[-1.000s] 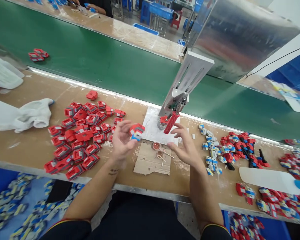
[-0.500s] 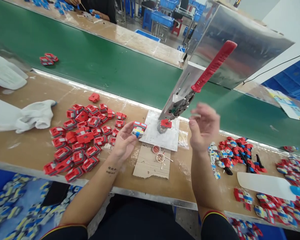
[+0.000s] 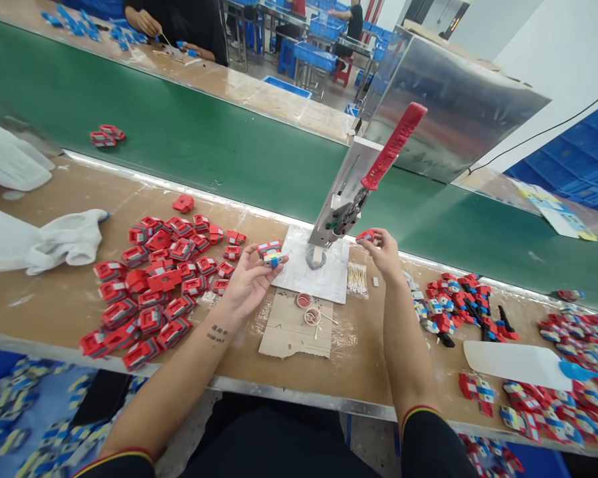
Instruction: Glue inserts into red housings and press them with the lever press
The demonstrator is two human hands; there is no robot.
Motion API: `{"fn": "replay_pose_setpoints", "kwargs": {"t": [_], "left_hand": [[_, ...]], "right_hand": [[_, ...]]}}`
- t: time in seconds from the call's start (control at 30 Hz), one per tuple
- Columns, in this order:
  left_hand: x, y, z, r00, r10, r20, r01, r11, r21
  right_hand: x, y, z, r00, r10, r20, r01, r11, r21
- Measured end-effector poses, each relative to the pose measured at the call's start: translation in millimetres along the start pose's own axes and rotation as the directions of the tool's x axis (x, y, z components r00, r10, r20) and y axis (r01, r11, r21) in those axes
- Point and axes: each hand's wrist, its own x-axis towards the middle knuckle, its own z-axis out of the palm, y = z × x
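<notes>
My left hand (image 3: 249,284) pinches a toy part (image 3: 270,251) in red, white, yellow and blue, just left of a lever press. Between thumb and fingers of my right hand (image 3: 386,257) is a small red plastic part (image 3: 364,236), right of the press. The lever press with its red handle (image 3: 395,146) stands on a white plate (image 3: 309,282). Its small round fixture (image 3: 316,258) has no red part on it. In front lies torn cardboard (image 3: 292,335) with two small cups, one holding red paste (image 3: 304,301), the other with swabs across it.
A heap of red toy shells (image 3: 164,279) lies at left beside a white glove (image 3: 70,239). Cotton swabs in a bag (image 3: 357,279) lie by the plate. At right are mixed toy parts (image 3: 458,302) and a white bottle (image 3: 518,364). A green belt (image 3: 179,113) runs behind; a co-worker sits across.
My right hand has closed on the red part, which has left the press fixture and is now beside it. My left hand still holds the toy part, turned slightly. The view has shifted a little.
</notes>
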Motion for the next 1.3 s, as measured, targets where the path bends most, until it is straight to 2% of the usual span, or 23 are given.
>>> {"fn": "replay_pose_setpoints", "kwargs": {"t": [0.07, 0.13, 0.27, 0.37, 0.43, 0.47, 0.5, 0.53, 0.57, 0.63, 0.67, 0.77, 0.87, 0.93, 1.03, 1.07, 1.17, 1.2, 1.23, 1.3], "left_hand": [[5.2, -1.9, 3.3, 1.0, 0.005, 0.016, -0.005, 1.0, 0.011], [12.7, -5.2, 7.6, 0.999, 0.024, 0.028, -0.026, 0.998, 0.061], [35.8, -12.9, 15.8, 0.987, 0.128, 0.102, -0.153, 0.943, 0.296], [56.1, -17.4, 22.3, 0.942, 0.21, 0.26, -0.318, 0.804, 0.503], [67.4, -19.3, 27.7, 0.913, 0.211, 0.348, -0.387, 0.715, 0.582], [71.7, -20.0, 30.4, 0.906, 0.199, 0.373, -0.399, 0.693, 0.6], [75.1, -20.4, 32.9, 0.901, 0.187, 0.392, -0.407, 0.679, 0.61], [77.5, -20.6, 35.0, 0.894, 0.183, 0.409, -0.419, 0.664, 0.619], [79.2, -20.7, 36.5, 0.886, 0.187, 0.425, -0.437, 0.645, 0.627], [80.8, -20.9, 37.5, 0.865, 0.207, 0.457, -0.482, 0.597, 0.641], [81.1, -21.4, 37.4, 0.857, 0.217, 0.468, -0.499, 0.578, 0.646], [82.0, -25.2, 37.1, 0.851, 0.219, 0.477, -0.509, 0.565, 0.649], [84.0, -32.7, 40.4, 0.848, 0.201, 0.49, -0.509, 0.562, 0.652], [85.6, -37.9, 43.6, 0.846, 0.192, 0.497, -0.51, 0.562, 0.651], [87.0, -43.3, 45.9, 0.845, 0.183, 0.503, -0.507, 0.572, 0.645], [86.9, -44.5, 45.7, 0.845, 0.178, 0.505, -0.505, 0.579, 0.64], [85.9, -47.1, 43.3, 0.84, 0.166, 0.517, -0.504, 0.593, 0.628], [85.7, -48.0, 42.3, 0.838, 0.165, 0.521, -0.507, 0.59, 0.628], [85.7, -48.9, 41.5, 0.836, 0.167, 0.522, -0.51, 0.585, 0.631], [86.0, -50.9, 40.3, 0.837, 0.173, 0.519, -0.515, 0.571, 0.64]], "right_hand": [[33.3, 7.5, -12.8, 1.0, 0.015, -0.008, -0.016, 0.995, -0.102], [59.9, 11.0, -14.4, 1.0, 0.022, 0.019, -0.018, 0.985, -0.174], [78.4, 13.6, -6.6, 0.999, 0.001, 0.041, 0.009, 0.971, -0.237], [75.4, 9.3, -11.9, 0.997, -0.043, -0.067, 0.024, 0.964, -0.264], [72.2, -5.0, -21.2, 0.967, -0.107, -0.229, 0.051, 0.97, -0.239], [70.0, -17.3, -26.1, 0.926, -0.168, -0.337, 0.106, 0.975, -0.195], [67.0, -33.2, -30.5, 0.864, -0.244, -0.441, 0.201, 0.969, -0.143], [63.1, -52.3, -33.8, 0.774, -0.328, -0.541, 0.334, 0.938, -0.091], [58.2, -73.9, -35.6, 0.69, -0.416, -0.593, 0.478, 0.876, -0.059], [46.8, -119.6, -34.2, 0.587, -0.593, -0.551, 0.692, 0.721, -0.039], [41.2, -141.2, -31.2, 0.57, -0.651, -0.502, 0.747, 0.665, -0.014], [28.6, -188.3, -18.7, 0.608, -0.703, -0.368, 0.775, 0.626, 0.087], [17.2, -204.1, -12.2, 0.627, -0.708, -0.327, 0.777, 0.597, 0.197], [2.3, -202.4, -13.7, 0.604, -0.726, -0.328, 0.797, 0.557, 0.234], [-35.0, -188.9, -18.8, 0.54, -0.778, -0.321, 0.841, 0.493, 0.221], [-49.3, -181.9, -19.9, 0.518, -0.809, -0.279, 0.855, 0.477, 0.204], [-86.2, -156.2, -20.3, 0.469, -0.882, -0.039, 0.878, 0.461, 0.131], [-94.4, -147.6, -19.9, 0.48, -0.877, 0.007, 0.871, 0.478, 0.111], [-100.0, -140.0, -19.4, 0.521, -0.854, -0.003, 0.85, 0.518, 0.098], [-104.8, -130.3, -18.1, 0.663, -0.733, -0.154, 0.749, 0.646, 0.149]]}}
